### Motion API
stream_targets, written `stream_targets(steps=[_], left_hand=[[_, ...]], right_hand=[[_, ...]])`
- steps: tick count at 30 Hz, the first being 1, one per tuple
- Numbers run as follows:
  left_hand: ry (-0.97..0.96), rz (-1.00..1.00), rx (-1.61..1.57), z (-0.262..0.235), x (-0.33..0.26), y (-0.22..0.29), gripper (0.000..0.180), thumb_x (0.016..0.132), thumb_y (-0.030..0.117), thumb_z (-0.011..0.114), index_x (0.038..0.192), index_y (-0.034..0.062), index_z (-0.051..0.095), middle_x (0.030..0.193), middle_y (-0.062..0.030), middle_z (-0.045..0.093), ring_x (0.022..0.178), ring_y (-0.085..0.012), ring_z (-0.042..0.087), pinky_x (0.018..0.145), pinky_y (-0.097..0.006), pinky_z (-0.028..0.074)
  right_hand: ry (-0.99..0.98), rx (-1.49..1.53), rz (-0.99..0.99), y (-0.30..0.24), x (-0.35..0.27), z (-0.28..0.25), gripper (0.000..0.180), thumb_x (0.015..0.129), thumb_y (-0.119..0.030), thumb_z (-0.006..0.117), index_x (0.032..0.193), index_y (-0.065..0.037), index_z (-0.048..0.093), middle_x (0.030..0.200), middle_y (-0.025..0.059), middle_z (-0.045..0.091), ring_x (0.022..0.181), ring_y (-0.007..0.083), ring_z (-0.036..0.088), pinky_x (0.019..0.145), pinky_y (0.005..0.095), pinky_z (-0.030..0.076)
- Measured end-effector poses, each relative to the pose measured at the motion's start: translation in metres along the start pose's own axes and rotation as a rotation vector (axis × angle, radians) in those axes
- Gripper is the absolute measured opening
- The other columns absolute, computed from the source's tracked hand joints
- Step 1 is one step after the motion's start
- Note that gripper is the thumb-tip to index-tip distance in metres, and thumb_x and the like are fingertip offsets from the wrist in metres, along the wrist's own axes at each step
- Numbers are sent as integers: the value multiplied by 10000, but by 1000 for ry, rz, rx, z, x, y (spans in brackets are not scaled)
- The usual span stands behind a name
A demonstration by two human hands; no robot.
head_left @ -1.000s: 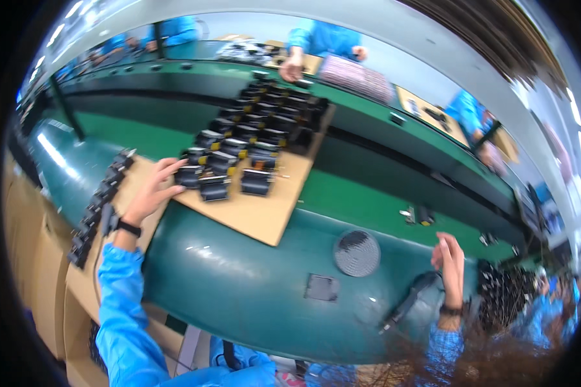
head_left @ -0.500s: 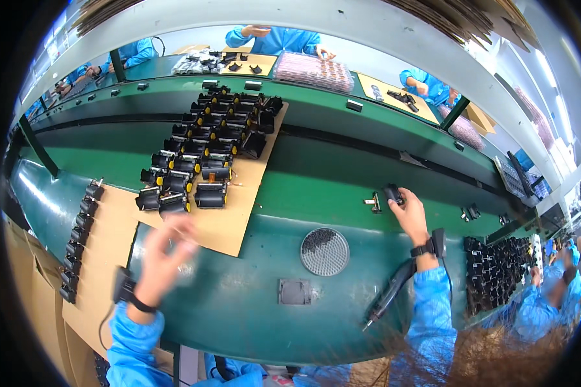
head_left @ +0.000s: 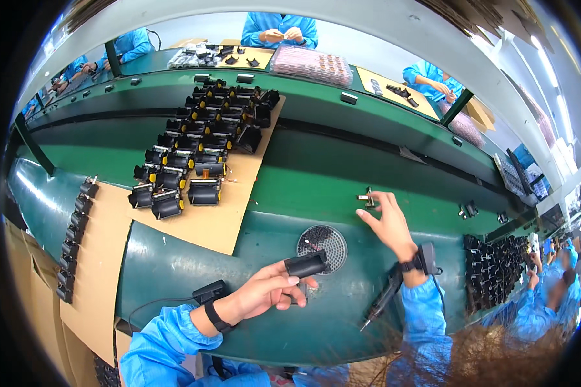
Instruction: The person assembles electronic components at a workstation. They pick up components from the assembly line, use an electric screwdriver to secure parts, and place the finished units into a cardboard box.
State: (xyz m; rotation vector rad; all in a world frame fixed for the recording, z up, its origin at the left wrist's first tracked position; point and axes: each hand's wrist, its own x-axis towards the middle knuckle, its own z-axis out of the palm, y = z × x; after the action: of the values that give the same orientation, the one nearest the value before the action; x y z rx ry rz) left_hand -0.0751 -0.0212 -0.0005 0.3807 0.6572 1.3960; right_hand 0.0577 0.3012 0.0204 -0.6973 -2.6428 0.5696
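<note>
Our left hand [head_left: 263, 291], lower centre, grips a black part [head_left: 307, 264]; our right hand [head_left: 392, 224], right of centre, parts its fingers, no longer holding it.

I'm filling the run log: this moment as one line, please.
Left hand: holds black plastic housing; right hand: open beside small metallic part; nearby: electric screwdriver, round dimpled tray

Lettering or numbers — none legible.

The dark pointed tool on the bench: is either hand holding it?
No, the tool lies on the bench, while the left hand holds a black part and the right hand is by a small piece.
</note>
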Motion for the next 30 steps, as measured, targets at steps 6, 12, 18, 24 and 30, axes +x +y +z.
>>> stream_targets(steps=[6,12,18,24,30], left_hand=[[15,96,28,1,-8,0,594,989,98,588,1540,77,369,1364,-151,617,1038,-202,700,728,-226,508],[-13,113,-28,-5,-5,-6,609,967,100,572,1540,68,368,1343,-128,617,1043,-167,645,749,-236,504],[-54,158,-43,-11,-3,-13,562,1006,159,540,1535,67,376,1330,-115,593,1010,-152,583,722,-260,463],[31,163,-213,-14,-3,-15,478,1098,260,448,1531,62,401,1417,-140,562,1065,-176,575,768,-306,464],[-7,241,-96,1,-7,-3,546,1110,242,450,1620,125,292,1451,-80,545,1239,-166,550,866,-322,499]], right_hand=[[-37,-22,65,30,22,8,288,937,-256,716,1118,-39,660,940,144,673,833,328,676,744,445,529],[34,70,176,34,28,0,302,1006,-294,638,1093,-16,716,991,173,721,871,338,687,790,394,537],[15,94,58,34,42,23,432,1016,-230,634,1398,-42,560,1124,214,713,953,337,717,876,411,563],[-25,854,173,-32,16,11,399,970,-57,676,1342,-7,542,882,105,707,691,149,689,631,290,577],[-213,1221,196,-136,-69,3,410,945,14,688,1320,-9,524,998,103,692,791,141,697,655,282,601]])
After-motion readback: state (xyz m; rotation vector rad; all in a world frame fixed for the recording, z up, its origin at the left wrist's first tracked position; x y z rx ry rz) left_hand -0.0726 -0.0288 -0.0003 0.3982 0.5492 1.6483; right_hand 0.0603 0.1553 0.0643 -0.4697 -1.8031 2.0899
